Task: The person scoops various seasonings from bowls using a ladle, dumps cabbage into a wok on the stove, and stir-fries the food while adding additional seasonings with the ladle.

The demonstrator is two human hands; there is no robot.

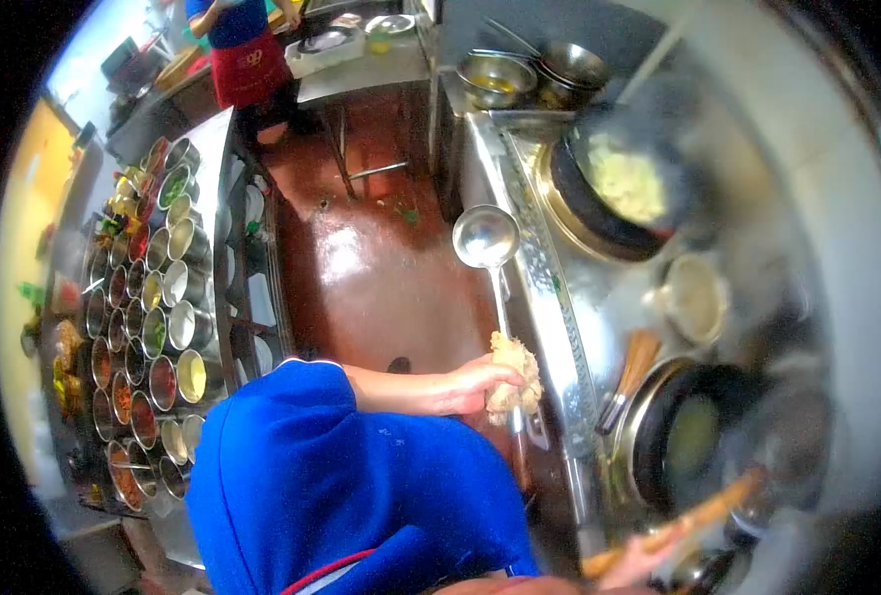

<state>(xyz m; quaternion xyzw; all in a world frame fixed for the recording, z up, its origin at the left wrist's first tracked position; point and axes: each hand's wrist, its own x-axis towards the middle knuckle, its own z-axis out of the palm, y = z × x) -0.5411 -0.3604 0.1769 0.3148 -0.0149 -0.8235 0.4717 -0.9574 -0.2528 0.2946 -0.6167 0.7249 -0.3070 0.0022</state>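
Observation:
My left hand (pixel 485 385) is closed on a crumpled tan cloth (pixel 515 382). A long metal ladle (pixel 486 238) passes under or through that cloth, its bowl pointing away from me and its wooden end towards me. Whether my fingers also grip its shaft, I cannot tell. At the lower right, my right hand (pixel 647 557), partly blurred, is wrapped round a long wooden handle (pixel 703 516). The far end of this handle reaches over the stove beside the nearer wok (pixel 659 446), which holds a greenish liquid. What the handle belongs to is unclear.
A farther wok (pixel 565 198) holds pale, steaming food. Metal bowls (pixel 495 79) stand at the stove's far end. Several metal ingredient pots (pixel 163 382) fill the counter on the left. A person in a red apron (pixel 250 71) stands beyond the reddish floor (pixel 381 288).

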